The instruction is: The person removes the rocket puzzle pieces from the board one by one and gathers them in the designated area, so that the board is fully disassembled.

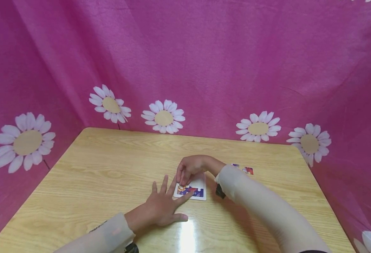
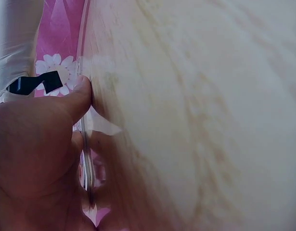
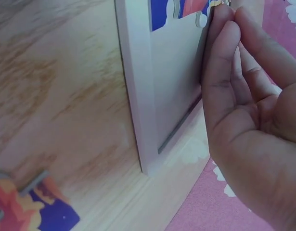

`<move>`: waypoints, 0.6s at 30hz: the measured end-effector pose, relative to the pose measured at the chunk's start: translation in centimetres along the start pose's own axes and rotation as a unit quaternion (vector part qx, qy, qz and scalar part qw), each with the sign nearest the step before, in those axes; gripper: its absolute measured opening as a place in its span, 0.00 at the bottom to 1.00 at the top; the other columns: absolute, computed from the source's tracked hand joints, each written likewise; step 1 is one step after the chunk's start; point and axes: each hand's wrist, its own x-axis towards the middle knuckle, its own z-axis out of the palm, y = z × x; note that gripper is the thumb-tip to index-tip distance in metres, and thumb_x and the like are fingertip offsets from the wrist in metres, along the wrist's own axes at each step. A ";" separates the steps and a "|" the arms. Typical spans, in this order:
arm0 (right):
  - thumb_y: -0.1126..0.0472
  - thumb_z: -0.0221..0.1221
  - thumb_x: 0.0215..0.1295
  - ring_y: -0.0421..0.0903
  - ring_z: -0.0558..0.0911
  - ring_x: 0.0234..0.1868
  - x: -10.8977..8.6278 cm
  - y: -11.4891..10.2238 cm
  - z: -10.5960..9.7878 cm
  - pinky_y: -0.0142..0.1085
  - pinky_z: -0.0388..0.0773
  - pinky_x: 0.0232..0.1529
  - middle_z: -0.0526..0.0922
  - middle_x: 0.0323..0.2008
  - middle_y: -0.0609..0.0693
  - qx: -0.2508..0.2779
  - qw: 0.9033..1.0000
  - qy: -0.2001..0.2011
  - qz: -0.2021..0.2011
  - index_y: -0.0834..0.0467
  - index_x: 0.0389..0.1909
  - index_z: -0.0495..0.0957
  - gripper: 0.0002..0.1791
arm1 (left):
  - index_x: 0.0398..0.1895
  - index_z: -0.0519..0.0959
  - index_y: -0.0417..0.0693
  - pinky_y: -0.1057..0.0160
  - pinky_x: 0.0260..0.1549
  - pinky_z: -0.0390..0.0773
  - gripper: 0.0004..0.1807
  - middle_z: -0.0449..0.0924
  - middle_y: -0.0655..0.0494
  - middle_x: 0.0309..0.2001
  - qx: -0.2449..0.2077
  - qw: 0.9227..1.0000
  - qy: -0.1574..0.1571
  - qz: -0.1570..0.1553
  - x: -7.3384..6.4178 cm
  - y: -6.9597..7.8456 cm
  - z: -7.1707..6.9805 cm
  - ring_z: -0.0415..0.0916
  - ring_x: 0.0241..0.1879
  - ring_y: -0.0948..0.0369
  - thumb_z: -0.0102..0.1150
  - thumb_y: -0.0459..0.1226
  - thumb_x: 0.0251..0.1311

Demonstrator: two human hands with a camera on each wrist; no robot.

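Note:
A small white puzzle tray (image 1: 202,180) lies on the table, with colourful jigsaw pieces (image 1: 199,192) along its near side. My left hand (image 1: 161,207) is spread flat at the tray's left, its index finger reaching across the near edge over the pieces. From above, my right hand (image 1: 190,169) bends down over the tray's left part, thumb and fingers (image 3: 228,41) drawn together at a jigsaw piece (image 3: 218,3) with some orange on it. Those fingertips mostly cover this piece. The far part of the tray shows its bare grey base (image 3: 179,72).
Several loose jigsaw pieces (image 1: 248,170) lie on the wooden table (image 1: 109,168) to the right of the tray, partly behind the right forearm. A pink cloth (image 1: 204,70) with white flowers hangs around the table's back and sides.

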 end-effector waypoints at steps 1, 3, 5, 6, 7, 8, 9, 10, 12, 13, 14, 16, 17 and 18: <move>0.78 0.66 0.61 0.42 0.86 0.33 0.1 0.0 0.0 0.35 0.85 0.41 0.89 0.32 0.52 0.001 1.000 -0.003 0.000 0.68 0.40 0.85 0.07 | 0.81 0.44 0.87 0.20 0.66 0.48 0.43 0.34 0.40 0.84 0.000 1.000 0.000 0.000 0.0 0.0 0.0 0.33 0.79 0.29 0.38 0.77 0.63; 0.78 0.65 0.61 0.42 0.85 0.33 0.0 -0.1 -0.1 0.35 0.85 0.42 0.89 0.32 0.52 0.006 1.000 -0.011 0.001 0.69 0.41 0.85 0.08 | 0.81 0.45 0.86 0.20 0.66 0.48 0.43 0.35 0.39 0.84 -0.003 1.000 0.002 0.001 -0.1 0.0 0.0 0.33 0.79 0.29 0.38 0.76 0.63; 0.78 0.65 0.61 0.42 0.86 0.33 0.0 -0.2 -0.1 0.35 0.85 0.42 0.89 0.32 0.51 0.006 1.000 -0.017 0.001 0.70 0.41 0.85 0.08 | 0.81 0.45 0.86 0.20 0.66 0.47 0.43 0.36 0.39 0.83 -0.003 1.000 0.003 0.001 -0.1 0.0 0.0 0.33 0.79 0.29 0.38 0.76 0.63; 0.79 0.65 0.61 0.42 0.86 0.33 0.0 -0.2 0.0 0.34 0.85 0.42 0.89 0.32 0.51 0.006 1.000 -0.019 0.000 0.71 0.41 0.85 0.09 | 0.81 0.45 0.86 0.20 0.65 0.47 0.43 0.36 0.39 0.83 -0.004 1.000 0.003 0.001 0.0 0.0 0.0 0.33 0.79 0.29 0.38 0.76 0.64; 0.79 0.65 0.61 0.42 0.86 0.33 0.0 -0.2 0.0 0.34 0.85 0.42 0.89 0.32 0.51 0.004 1.000 -0.023 -0.001 0.71 0.42 0.85 0.09 | 0.81 0.45 0.87 0.20 0.65 0.47 0.43 0.36 0.39 0.83 -0.004 1.000 0.005 0.001 0.0 -0.1 0.0 0.33 0.79 0.29 0.38 0.76 0.64; 0.79 0.65 0.61 0.41 0.86 0.33 -0.1 -0.3 0.1 0.33 0.84 0.41 0.89 0.32 0.51 0.000 1.000 -0.027 -0.001 0.71 0.42 0.85 0.09 | 0.81 0.45 0.87 0.20 0.65 0.47 0.43 0.37 0.38 0.83 -0.004 1.000 0.007 0.001 0.0 -0.1 0.1 0.34 0.79 0.29 0.38 0.76 0.63; 0.79 0.65 0.60 0.41 0.86 0.33 -0.1 -0.4 0.1 0.33 0.84 0.40 0.89 0.31 0.51 -0.005 1.000 -0.029 -0.003 0.71 0.42 0.85 0.09 | 0.81 0.45 0.87 0.20 0.65 0.47 0.43 0.37 0.38 0.83 -0.002 1.000 0.007 0.001 0.0 -0.2 0.1 0.33 0.79 0.29 0.38 0.76 0.64; 0.79 0.65 0.60 0.40 0.85 0.33 -0.1 -0.4 0.2 0.32 0.83 0.39 0.89 0.31 0.50 -0.012 0.999 -0.032 -0.005 0.71 0.42 0.85 0.09 | 0.81 0.45 0.87 0.20 0.65 0.47 0.43 0.37 0.38 0.83 -0.002 1.000 0.008 0.001 0.0 -0.2 0.1 0.34 0.79 0.29 0.38 0.76 0.63; 0.78 0.66 0.60 0.39 0.84 0.32 -0.2 -0.6 0.3 0.30 0.81 0.37 0.89 0.31 0.49 -0.030 0.999 -0.033 -0.009 0.71 0.41 0.86 0.09 | 0.81 0.45 0.87 0.20 0.65 0.47 0.43 0.37 0.38 0.83 -0.001 1.000 0.008 0.001 0.0 -0.2 0.1 0.33 0.78 0.29 0.38 0.76 0.64; 0.78 0.66 0.60 0.38 0.83 0.32 -0.2 -0.6 0.3 0.29 0.80 0.35 0.89 0.31 0.49 -0.039 0.999 -0.033 -0.009 0.71 0.41 0.86 0.08 | 0.81 0.45 0.87 0.19 0.65 0.47 0.43 0.37 0.38 0.83 -0.001 1.000 0.008 0.002 0.0 -0.2 0.1 0.33 0.78 0.29 0.38 0.76 0.64; 0.77 0.66 0.61 0.38 0.83 0.31 -0.2 -0.6 0.4 0.28 0.79 0.34 0.89 0.32 0.49 -0.049 0.998 -0.031 -0.010 0.70 0.41 0.86 0.08 | 0.81 0.45 0.87 0.19 0.65 0.47 0.43 0.37 0.37 0.83 0.000 1.000 0.008 0.003 0.1 -0.2 0.1 0.33 0.78 0.29 0.38 0.76 0.63; 0.76 0.67 0.61 0.37 0.81 0.30 -0.2 -0.7 0.4 0.28 0.77 0.32 0.89 0.32 0.50 -0.066 0.997 -0.027 -0.011 0.69 0.40 0.87 0.07 | 0.81 0.45 0.87 0.20 0.65 0.47 0.43 0.36 0.37 0.83 -0.002 1.000 0.006 0.004 0.1 -0.2 0.1 0.33 0.78 0.28 0.37 0.77 0.64; 0.76 0.67 0.61 0.37 0.80 0.29 -0.1 -0.7 0.5 0.28 0.76 0.32 0.89 0.33 0.51 -0.074 0.997 -0.024 -0.011 0.69 0.39 0.87 0.06 | 0.81 0.44 0.87 0.20 0.65 0.47 0.43 0.36 0.38 0.83 -0.002 1.000 0.004 0.004 0.1 -0.1 0.1 0.33 0.78 0.29 0.37 0.77 0.64; 0.75 0.67 0.61 0.37 0.80 0.29 -0.1 -0.7 0.5 0.28 0.76 0.31 0.89 0.33 0.52 -0.080 0.997 -0.021 -0.011 0.69 0.39 0.87 0.06 | 0.81 0.44 0.87 0.20 0.65 0.47 0.43 0.36 0.38 0.83 -0.001 1.000 0.005 0.004 0.1 -0.1 0.1 0.33 0.78 0.28 0.37 0.77 0.64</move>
